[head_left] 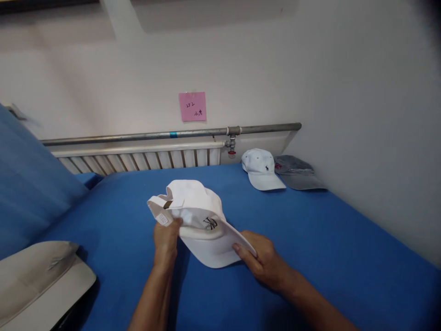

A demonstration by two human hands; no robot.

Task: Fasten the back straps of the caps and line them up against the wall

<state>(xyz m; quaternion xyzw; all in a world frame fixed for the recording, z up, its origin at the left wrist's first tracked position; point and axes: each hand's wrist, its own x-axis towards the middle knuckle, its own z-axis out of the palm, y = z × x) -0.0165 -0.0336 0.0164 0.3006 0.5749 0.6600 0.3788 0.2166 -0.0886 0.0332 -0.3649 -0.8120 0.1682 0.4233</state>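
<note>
A white baseball cap [198, 214] with a dark embroidered logo is held just above the blue bed sheet [310, 239], its back strap turned up toward the left. My left hand [166, 240] pinches the cap's rear edge near the strap and a small label. My right hand [263, 262] grips the brim from below at its right edge, fingers curled under it.
A pale blue cap [262, 169] and a grey cap [296, 172] lie at the far right by the wall. A beige cap [41, 280] rests at the lower left. A radiator [138, 158] with a metal pipe [172, 134] runs behind the bed, a pink note [192, 106] above it.
</note>
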